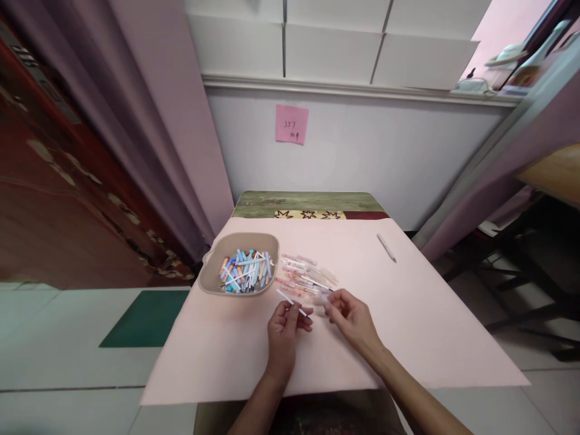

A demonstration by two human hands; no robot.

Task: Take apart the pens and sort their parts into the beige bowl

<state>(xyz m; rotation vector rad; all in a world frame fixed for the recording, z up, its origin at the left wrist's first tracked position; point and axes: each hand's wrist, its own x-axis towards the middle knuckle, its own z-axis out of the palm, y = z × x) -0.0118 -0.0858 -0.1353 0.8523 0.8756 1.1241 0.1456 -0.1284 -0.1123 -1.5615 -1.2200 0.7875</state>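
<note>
In the head view, my left hand (285, 326) is closed around a slim white pen refill (290, 301) with a dark tip, held slanting over the table. My right hand (352, 317) pinches a pale see-through piece (322, 299), blurred, that looks like a pen barrel. Just beyond both hands lies a loose pile of clear and pinkish pen barrels (296, 284), with some thin white refills among them. To the left stands a beige plastic basket (211, 281) holding many blue, white and brown pen parts (244, 272).
A single pale pen (386, 248) lies at the table's right. Pink paper (435, 338) covers the table (254, 200) except its green far edge. A wall with a pink note (292, 124) stands behind; a purple curtain (158, 121) hangs left, and a dark stool-like frame (507, 284) is right.
</note>
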